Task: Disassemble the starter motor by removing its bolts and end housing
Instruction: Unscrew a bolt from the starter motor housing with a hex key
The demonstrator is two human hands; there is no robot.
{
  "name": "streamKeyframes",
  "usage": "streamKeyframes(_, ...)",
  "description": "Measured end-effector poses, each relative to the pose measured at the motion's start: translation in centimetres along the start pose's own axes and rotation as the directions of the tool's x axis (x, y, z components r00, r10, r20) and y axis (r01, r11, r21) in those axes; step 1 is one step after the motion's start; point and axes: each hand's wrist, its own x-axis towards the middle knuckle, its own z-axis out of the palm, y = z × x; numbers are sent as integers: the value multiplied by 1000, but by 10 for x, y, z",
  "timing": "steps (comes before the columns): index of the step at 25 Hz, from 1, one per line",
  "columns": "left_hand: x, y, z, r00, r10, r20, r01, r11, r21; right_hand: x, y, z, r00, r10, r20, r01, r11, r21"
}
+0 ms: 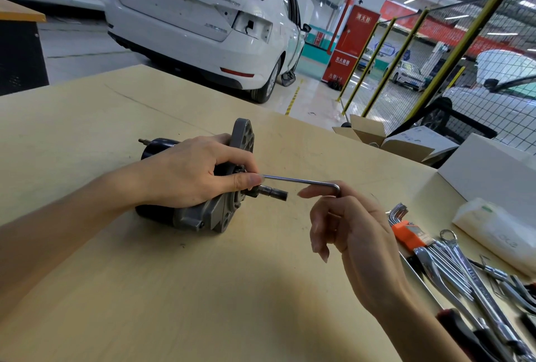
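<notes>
**Two hands on one hex key, slip risk at the bolt head**

Two main risks, read left to right. The black-bodied starter motor with grey cast-metal end housing (203, 187) lies on its side on the pale wooden worktable (116, 274), left of centre, output shaft pointing right. It rests on a round body, so it can roll if torque goes in without a firm hold

The left hand (185, 176) is draped over the motor body, fingers curled round the housing, thumb and forefinger pinching the long leg of the thin silver L-shaped hex key (301, 181) where it meets the housing face. Whether the tip is seated in a bolt socket cannot be told, the fingers hide it. If only partly seated, a turn may round the socket or pop the key out toward the fingertips

The right hand (348, 234) sits at the bend of the key, index and thumb appearing to pinch the short leg lightly, other fingers loosely curled and holding nothing. Light grip on a short lever looks weak for a tight bolt, and the key may twist free

Far right, an orange-holdered hex key set (406, 231) and chrome combination spanners (452, 269) lie close to the right wrist, and a slip could sweep them off
</notes>
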Motion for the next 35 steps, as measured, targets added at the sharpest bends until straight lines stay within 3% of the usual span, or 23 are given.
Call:
streamKeyframes(4, 0, 1, 0, 1000, 0, 1, 0, 1000, -8, 0, 0, 2, 999, -6, -33, 5, 999, -31)
streamKeyframes(11, 0, 2, 1, 1000, 11, -7, -11, 1000, -28, 4, 0, 2, 988, 100, -116, -93, 994, 65)
streamKeyframes(20, -1, 3, -1, 1000, 2, 7, -2, 1000, -25, 4, -3, 0, 994, 62, 92, -72, 991, 110)
streamKeyframes(35, -1, 2, 0, 1000, -7, 10, 7, 1000, -30, 1, -1, -3, 1000, 26, 9, -26, 998, 52)
